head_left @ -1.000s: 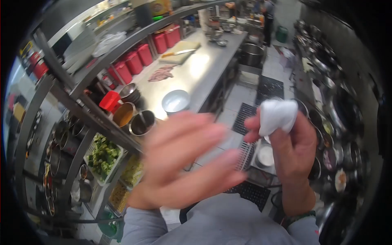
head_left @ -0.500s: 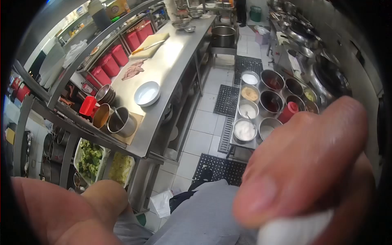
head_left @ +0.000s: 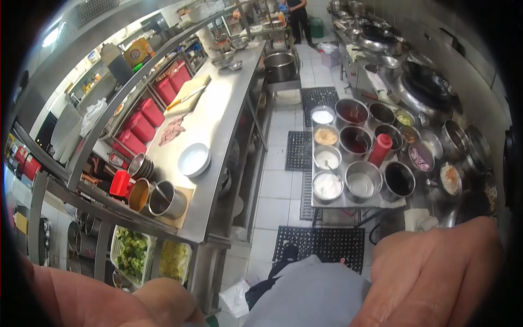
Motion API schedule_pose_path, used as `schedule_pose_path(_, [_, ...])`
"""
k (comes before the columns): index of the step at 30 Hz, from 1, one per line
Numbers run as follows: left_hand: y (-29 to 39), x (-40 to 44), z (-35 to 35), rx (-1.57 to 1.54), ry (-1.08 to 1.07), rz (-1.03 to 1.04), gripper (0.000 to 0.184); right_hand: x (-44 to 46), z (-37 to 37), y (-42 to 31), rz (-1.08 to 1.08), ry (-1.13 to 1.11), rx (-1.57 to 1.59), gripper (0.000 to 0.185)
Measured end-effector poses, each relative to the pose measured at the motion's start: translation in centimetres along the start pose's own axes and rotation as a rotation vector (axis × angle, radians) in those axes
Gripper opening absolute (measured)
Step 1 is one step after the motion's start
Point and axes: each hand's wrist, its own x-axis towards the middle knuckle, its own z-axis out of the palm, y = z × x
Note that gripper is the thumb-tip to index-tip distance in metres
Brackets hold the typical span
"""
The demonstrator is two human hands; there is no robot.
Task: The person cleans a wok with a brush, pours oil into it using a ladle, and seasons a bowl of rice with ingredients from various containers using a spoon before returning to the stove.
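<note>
My left hand (head_left: 103, 300) is close to the camera at the lower left, palm showing and thumb stretched out. Its fingertips run out of frame, and I see nothing in it. At the lower right my right hand (head_left: 436, 272) has its fingers bent and pressed together. Their tips are cut off below, so anything they hold is hidden. Beyond that hand, a pale cloth-like item (head_left: 419, 219) lies by the stove; I cannot tell whether they touch. Past my left hand are a white basket of green vegetables (head_left: 132, 250) and a tray of yellow-green food (head_left: 173, 260).
The steel counter (head_left: 218, 122) on the left bears raw meat (head_left: 172, 129), a white bowl (head_left: 194, 159) and a cutting board (head_left: 187, 94) with a knife. Several sauce pots and a red squeeze bottle (head_left: 380, 150) stand right. Black mats (head_left: 321, 242) cover floor tiles; another person (head_left: 299, 22) stands far back.
My right hand has moved down and right, uncovering more pots; the white thing below its thumb is out of sight. My left hand sits lower, and the view has tilted up.
</note>
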Motion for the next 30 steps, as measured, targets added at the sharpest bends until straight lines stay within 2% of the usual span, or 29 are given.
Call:
schedule_pose_path(5, [-0.7,-0.9,1.1,-0.011,0.038,0.006,0.057,-1.5,0.5,-1.0,-0.012,0.019,0.029,0.038])
schedule_pose_path(20, [-5.9,-3.0,3.3,-0.124,0.127,0.02,0.055,0.3,4.8,2.6,0.049,0.1,0.045,0.041])
schedule_pose_path(25, [-8.6,-4.1,4.6,-0.204,0.166,0.005,0.055,1.1,3.4,2.2,0.121,0.175,-0.133,0.043])
schedule_pose_path(30, [-10.9,-5.7,6.5,-0.254,0.225,-0.007,0.055,0.2,1.3,-0.4,0.291,0.31,-0.49,0.044])
